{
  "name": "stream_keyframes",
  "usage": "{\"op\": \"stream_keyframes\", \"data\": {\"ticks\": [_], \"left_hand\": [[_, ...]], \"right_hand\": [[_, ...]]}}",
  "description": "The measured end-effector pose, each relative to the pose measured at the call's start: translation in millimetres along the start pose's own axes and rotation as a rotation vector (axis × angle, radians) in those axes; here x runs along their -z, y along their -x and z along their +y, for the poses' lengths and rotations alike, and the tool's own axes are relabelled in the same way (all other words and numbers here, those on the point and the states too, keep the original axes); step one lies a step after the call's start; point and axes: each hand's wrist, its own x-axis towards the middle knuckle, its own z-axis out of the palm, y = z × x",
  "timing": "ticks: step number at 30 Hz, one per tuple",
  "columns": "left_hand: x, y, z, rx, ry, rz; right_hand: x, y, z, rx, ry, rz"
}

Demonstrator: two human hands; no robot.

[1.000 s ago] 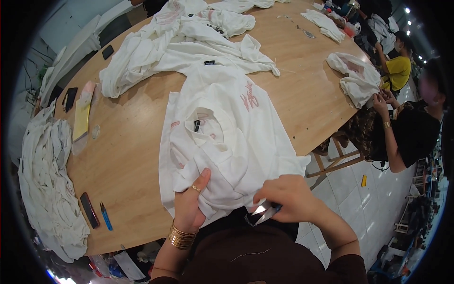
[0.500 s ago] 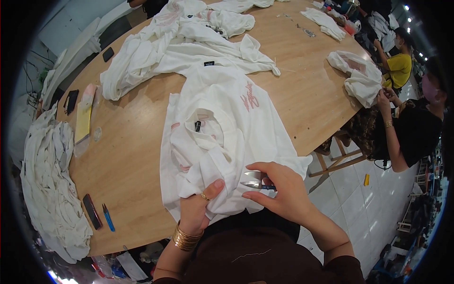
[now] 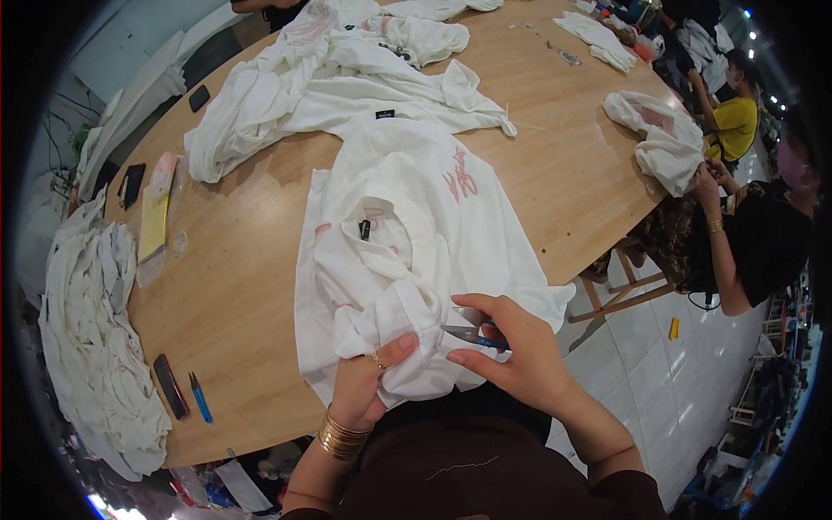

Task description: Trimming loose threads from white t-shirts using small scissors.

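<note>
A white shirt [image 3: 485, 234] with pink lettering lies bunched in front of me, its collar opening [image 3: 381, 227] facing up. My left hand [image 3: 373, 373] grips a fold of the white fabric, thumb on top; a ring and stacked gold bangles show on that hand and wrist. In my right hand [image 3: 520, 351] is a pair of small thread snips [image 3: 475, 336] with blue handles. The blades point left, at the fabric beside my left thumb. Part of the handles is hidden in my palm.
More white garments [image 3: 321, 87] are heaped across the far table [image 3: 234, 321], and a stack [image 3: 95, 347] stands at left. Tweezers [image 3: 200, 399], a dark red case [image 3: 171, 386] and a phone [image 3: 198, 98] lie near the left edge. At right, a seated person [image 3: 737, 234] handles another garment [image 3: 659, 143].
The snips' blades, spread apart before, now look closed together. The fold in my left hand has shifted slightly right, and my left thumb with it.
</note>
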Motion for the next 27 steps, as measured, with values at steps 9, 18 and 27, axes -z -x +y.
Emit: {"op": "stream_keyframes", "data": {"ticks": [9,18,27], "left_hand": [[5.1,0.3,-0.9,0.028,-0.004,0.013],[1.6,1.5,-4.9,-0.036,-0.043,-0.006],[-0.3,3.2,-7.2,-0.030,-0.077,-0.024]], "right_hand": [[1.3,-0.6,-3.5,0.039,0.017,-0.004],[-9.2,4.9,-7.6,-0.203,-0.201,-0.011],[-16.7,3.1,-1.5,-0.256,-0.356,-0.036]]}}
